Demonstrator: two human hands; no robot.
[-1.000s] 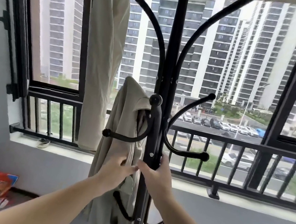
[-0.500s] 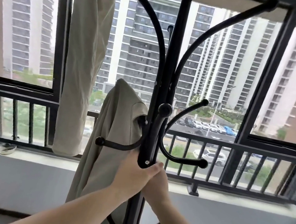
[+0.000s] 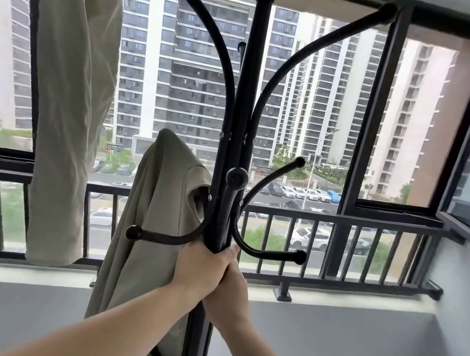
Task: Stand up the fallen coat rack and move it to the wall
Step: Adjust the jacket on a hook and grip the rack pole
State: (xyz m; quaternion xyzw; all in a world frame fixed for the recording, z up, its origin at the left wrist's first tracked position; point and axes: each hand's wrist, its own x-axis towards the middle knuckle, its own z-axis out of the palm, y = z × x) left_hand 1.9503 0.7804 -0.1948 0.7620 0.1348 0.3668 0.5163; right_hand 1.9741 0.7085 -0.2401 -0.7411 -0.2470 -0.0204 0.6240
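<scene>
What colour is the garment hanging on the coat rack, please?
Beige garment, head view.

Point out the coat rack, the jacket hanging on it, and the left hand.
coat rack [image 3: 247,94], head view, central pole.
jacket [image 3: 155,214], head view, its draped back.
left hand [image 3: 199,267], head view, back of hand.

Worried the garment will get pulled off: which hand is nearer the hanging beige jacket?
Left. The left hand grips the coat rack pole right beside the jacket; the right hand holds the pole's far side.
</scene>
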